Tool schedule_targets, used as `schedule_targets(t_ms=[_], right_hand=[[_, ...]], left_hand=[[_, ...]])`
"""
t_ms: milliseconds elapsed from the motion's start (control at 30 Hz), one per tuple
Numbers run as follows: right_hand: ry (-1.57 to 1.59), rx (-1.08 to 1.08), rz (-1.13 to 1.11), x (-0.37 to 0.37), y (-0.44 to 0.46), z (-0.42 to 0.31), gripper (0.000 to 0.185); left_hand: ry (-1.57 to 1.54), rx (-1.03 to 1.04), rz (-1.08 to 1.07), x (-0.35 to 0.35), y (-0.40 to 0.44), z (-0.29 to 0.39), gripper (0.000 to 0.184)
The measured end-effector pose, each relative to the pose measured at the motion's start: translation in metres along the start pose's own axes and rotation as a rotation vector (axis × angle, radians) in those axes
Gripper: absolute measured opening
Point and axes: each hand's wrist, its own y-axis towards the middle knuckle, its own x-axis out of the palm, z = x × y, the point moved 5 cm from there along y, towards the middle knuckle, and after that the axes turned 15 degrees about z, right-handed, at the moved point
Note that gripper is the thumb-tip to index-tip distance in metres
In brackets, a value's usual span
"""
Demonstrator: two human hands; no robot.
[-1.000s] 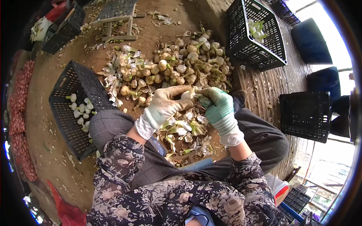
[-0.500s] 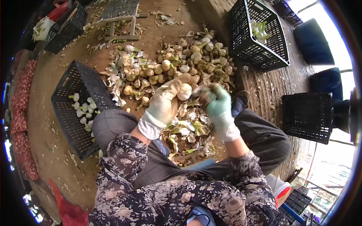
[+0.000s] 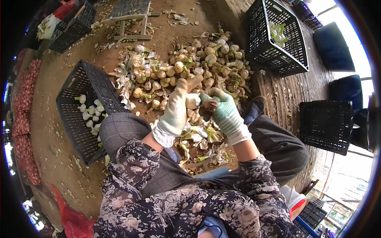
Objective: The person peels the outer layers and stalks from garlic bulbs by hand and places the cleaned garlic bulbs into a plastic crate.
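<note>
Both of my hands wear pale work gloves and meet in front of the heap. A white garlic bulb (image 3: pixel 193 100) sits in my left hand (image 3: pixel 176 109), whose fingers are closed around its far side. My right hand (image 3: pixel 227 111), in a green-palmed glove, is closed right beside the bulb. Its fingertips look brown and dirty, and what they pinch is hidden. Beyond the hands lies a heap of untrimmed garlic bulbs (image 3: pixel 210 59) with stalks. Loose garlic skins (image 3: pixel 202 135) cover the ground between my legs.
A black crate (image 3: pixel 77 119) with several cleaned garlic bulbs (image 3: pixel 92 112) stands at my left knee. Another black crate (image 3: pixel 254 43) with pale bulbs is at the far right. A low stool (image 3: pixel 135 18) stands ahead. Red net sacks (image 3: pixel 24 115) line the left edge.
My right hand has come in against the bulb, and its blur is gone. The bulb in my left hand has turned and dropped slightly nearer to me. The view has shifted a little.
</note>
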Motion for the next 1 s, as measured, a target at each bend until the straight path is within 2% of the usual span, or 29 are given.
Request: schedule_targets(t_ms=[33,67,133,233,267,333,367,467,500,567,600,633,700,733,800,900,933,967,1000], right_hand=[[-0.246,-0.047,0.188,-0.010,-0.002,-0.001,0.015],[-0.298,0.006,0.239,-0.014,-0.005,-0.003,0.020],[0.078,0.223,0.213,-0.024,0.005,0.012,0.028],[-0.240,0.113,0.304,-0.021,0.001,0.010,0.034],[-0.157,0.130,0.197,-0.014,-0.001,0.010,0.034],[-0.441,-0.578,0.163,0.000,0.006,0.015,0.030],[-0.237,-0.397,0.166,-0.005,0.010,0.025,0.021],[-0.228,0.067,0.146,0.008,-0.015,0.005,0.017],[-0.136,0.021,0.127,0.009,-0.018,0.004,0.021],[0.102,0.281,0.024,-0.008,0.001,0.027,0.029],[0.221,0.412,-0.029,-0.004,0.002,0.029,0.033],[0.052,0.314,0.123,-0.009,-0.001,0.026,0.041],[-0.091,-0.005,0.292,-0.014,0.003,0.030,0.040],[-0.130,-0.148,0.361,-0.015,0.005,0.032,0.032],[-0.172,-0.439,0.477,-0.009,0.012,0.039,0.018],[-0.343,-0.620,0.543,-0.012,0.027,0.056,0.018],[-0.419,-0.668,0.567,-0.010,0.028,0.056,0.020],[-0.322,-0.591,0.503,-0.013,0.030,0.058,0.020],[-0.028,-0.483,0.389,-0.003,0.027,0.050,0.024]], left_hand=[[0.160,0.112,0.043,0.002,-0.001,0.004,0.047],[0.232,0.167,0.052,0.006,-0.003,0.008,0.048],[0.360,0.265,0.061,0.013,-0.008,0.012,0.049],[0.516,0.371,0.066,0.020,-0.013,0.014,0.051],[0.555,0.394,0.067,0.022,-0.015,0.015,0.052],[0.613,0.427,0.073,0.025,-0.019,0.017,0.053],[0.630,0.438,0.074,0.026,-0.020,0.018,0.054],[0.623,0.452,0.087,0.024,-0.019,0.019,0.056],[0.628,0.376,0.151,0.017,-0.012,0.018,0.057],[0.885,0.473,0.214,0.006,-0.012,0.018,0.057],[0.803,0.397,0.209,0.009,-0.014,0.018,0.058],[0.721,0.321,0.210,0.012,-0.016,0.017,0.059],[0.673,0.332,0.227,0.013,-0.016,0.016,0.055],[0.647,0.337,0.236,0.013,-0.015,0.015,0.053],[0.546,0.448,0.135,-0.003,0.000,0.004,0.047],[0.869,0.795,0.219,-0.041,0.020,-0.010,0.038],[0.729,0.450,0.304,-0.022,0.008,-0.002,0.038],[0.789,0.404,0.317,-0.007,-0.002,0.006,0.038],[0.850,0.356,0.326,0.005,-0.010,0.012,0.039]])
